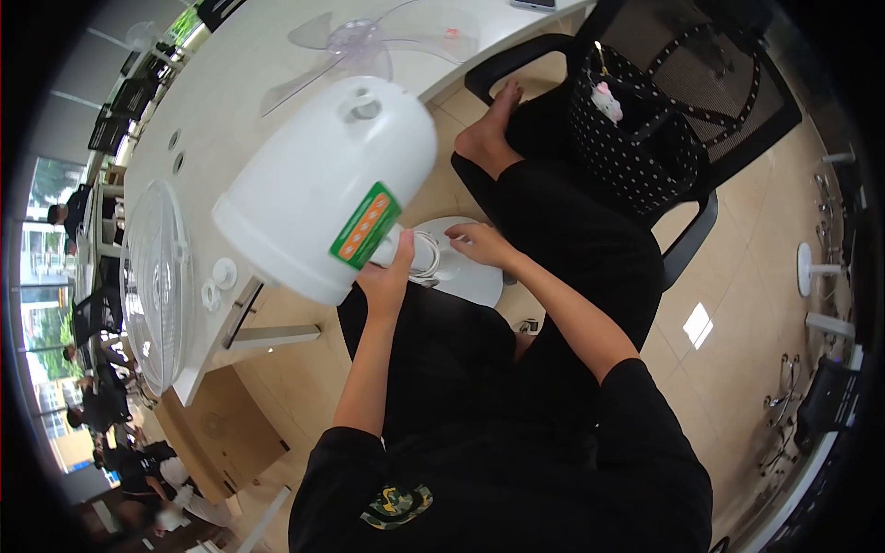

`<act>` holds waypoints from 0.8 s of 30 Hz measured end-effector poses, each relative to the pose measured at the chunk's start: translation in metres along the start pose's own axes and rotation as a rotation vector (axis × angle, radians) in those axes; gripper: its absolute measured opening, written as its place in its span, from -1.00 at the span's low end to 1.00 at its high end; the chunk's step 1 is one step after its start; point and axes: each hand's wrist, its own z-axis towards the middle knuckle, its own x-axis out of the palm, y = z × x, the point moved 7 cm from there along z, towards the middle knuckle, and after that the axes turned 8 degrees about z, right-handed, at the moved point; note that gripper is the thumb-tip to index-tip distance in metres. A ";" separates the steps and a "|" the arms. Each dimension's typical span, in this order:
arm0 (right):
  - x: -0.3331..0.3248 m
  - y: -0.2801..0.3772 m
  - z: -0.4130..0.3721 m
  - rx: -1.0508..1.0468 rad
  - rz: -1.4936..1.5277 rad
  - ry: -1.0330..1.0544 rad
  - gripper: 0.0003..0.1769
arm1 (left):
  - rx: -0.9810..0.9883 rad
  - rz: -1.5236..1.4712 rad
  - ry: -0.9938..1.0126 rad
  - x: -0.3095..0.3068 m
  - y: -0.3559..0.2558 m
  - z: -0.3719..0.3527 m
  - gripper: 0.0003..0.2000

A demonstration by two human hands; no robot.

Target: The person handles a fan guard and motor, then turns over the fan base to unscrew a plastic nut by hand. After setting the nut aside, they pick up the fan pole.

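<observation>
A white fan body (323, 175) with a green and orange label (366, 226) is tilted in front of me. My left hand (389, 274) is closed round its lower part, just below the label. Beneath it shows the round white fan base (475, 286), with a coiled white cord (426, 256) beside the left hand. My right hand (481, 245) is over the base, fingers bent and apart, right of the cord, holding nothing that I can see. The fan body hides part of the base and the neck.
On the white table (230, 120) lie clear fan blades (355, 41), a fan grille (159, 286) and small white knobs (224, 272). A polka-dot bag (636, 138) sits on a black chair (687, 244). A cardboard box (226, 433) stands on the floor. Other people are in the background.
</observation>
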 end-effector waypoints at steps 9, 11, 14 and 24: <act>0.039 -0.017 0.040 -0.136 -0.045 0.212 -0.59 | 0.054 0.032 -0.087 -0.006 0.022 -0.003 -0.27; 0.041 -0.024 0.046 -0.133 0.017 0.225 -0.60 | 0.081 0.060 -0.124 -0.007 0.023 -0.006 -0.30; 0.042 -0.024 0.051 -0.107 0.019 0.240 -0.61 | 0.159 0.122 -0.146 0.000 0.021 -0.008 -0.36; 0.049 -0.032 0.046 -0.046 0.064 0.210 -0.66 | 0.182 0.149 -0.129 0.001 0.024 -0.014 -0.37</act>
